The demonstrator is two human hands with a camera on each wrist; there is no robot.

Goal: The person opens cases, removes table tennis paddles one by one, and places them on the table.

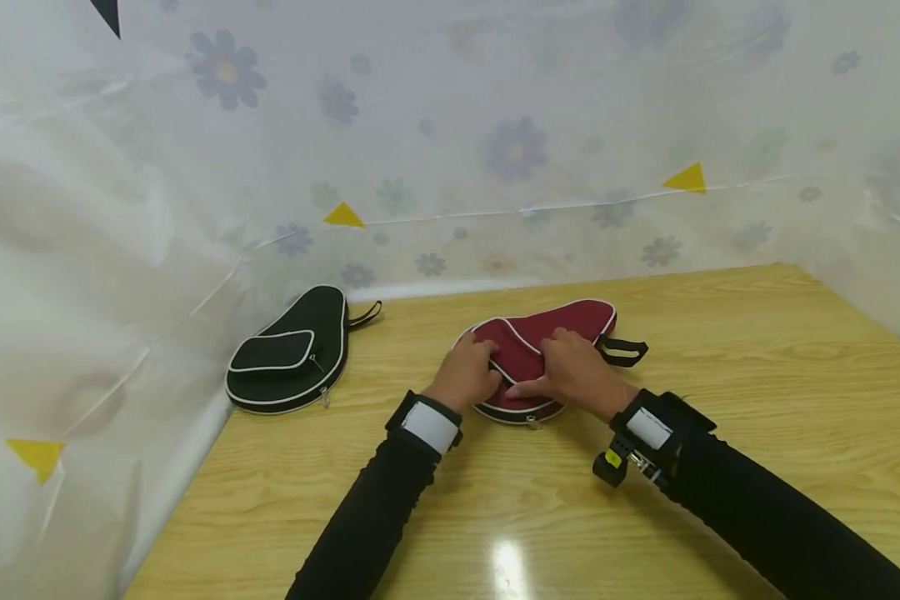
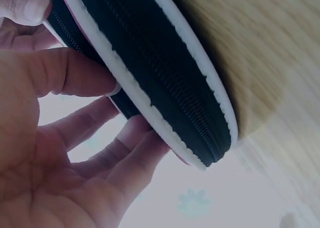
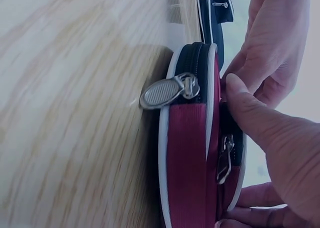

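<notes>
Left hand (image 1: 462, 372) and right hand (image 1: 576, 372) pinch the pocket (image 1: 517, 357) between their fingers, red case (image 1: 583, 317) beneath; likely working the pocket's edge; next calls for steady fingers there.

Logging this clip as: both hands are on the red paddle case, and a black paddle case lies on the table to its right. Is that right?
The side is wrong: the head view shows the black paddle case to the left of the red paddle case. The rest stands.
</notes>
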